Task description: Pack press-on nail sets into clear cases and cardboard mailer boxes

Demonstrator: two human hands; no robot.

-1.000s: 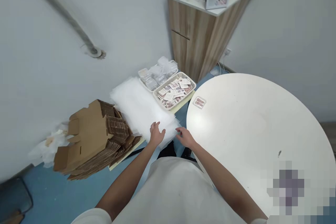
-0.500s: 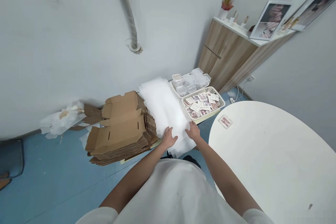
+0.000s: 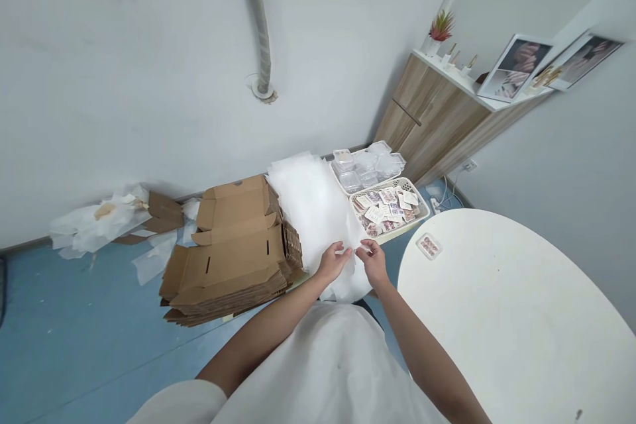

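Observation:
A stack of thin white packing foam sheets (image 3: 311, 212) lies in front of me, between flat cardboard boxes and two baskets. Over its near right part, my left hand (image 3: 334, 262) and my right hand (image 3: 374, 261) are close together. Both have thumb and fingers pinched at the raised edge of a top foam sheet, which bends up between them. To the left rises a pile of unfolded brown cardboard boxes (image 3: 233, 252). On the right, a white basket (image 3: 422, 213) holds many small printed cards, and behind it another basket holds clear plastic cases (image 3: 368, 165).
A round white table (image 3: 497, 318) stands at my right, with a small clear case (image 3: 429, 246) near its edge. Beyond is a wood-grain cabinet (image 3: 437, 112) with picture frames. Crumpled white wrapping (image 3: 99, 218) and cardboard scraps lie on the blue floor by the wall.
My hands have come together from either side of the foam stack, and their fingers have closed at a sheet's edge, which is now lifted. The view has tilted slightly upward.

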